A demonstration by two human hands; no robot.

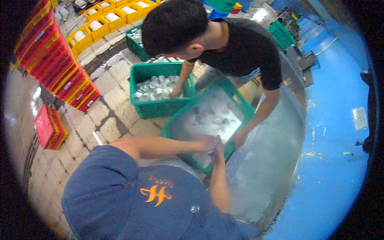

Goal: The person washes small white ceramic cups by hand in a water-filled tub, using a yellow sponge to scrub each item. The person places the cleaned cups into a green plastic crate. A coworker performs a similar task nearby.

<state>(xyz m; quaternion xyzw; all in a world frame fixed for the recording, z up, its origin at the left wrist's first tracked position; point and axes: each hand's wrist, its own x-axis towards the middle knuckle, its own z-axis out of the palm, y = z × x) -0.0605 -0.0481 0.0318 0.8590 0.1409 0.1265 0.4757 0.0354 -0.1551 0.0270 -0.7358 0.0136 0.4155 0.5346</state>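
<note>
My left hand (205, 143) and my right hand (217, 152) meet above the near end of a tilted green crate (188, 108). Blur smears the left hand's fingers. The right hand's fingers look drawn together, and whatever is between them cannot be made out. Inside that crate is a hazy white mass with pale rounded pieces (216, 119). Across from me a person in a black shirt (248, 48) bends over. One of that person's hands (240, 138) is at the crate's right side; the other (176, 92) reaches into a second green crate (154, 107) of white cups (156, 86).
A grey metal surface (260, 168) lies right of the crate, beside a blue floor or wall (328, 160). Stacked red and yellow trays (60, 64) rise at the left, with a shorter stack (50, 126) nearer. Yellow bins (114, 20) holding white cylinders line the back.
</note>
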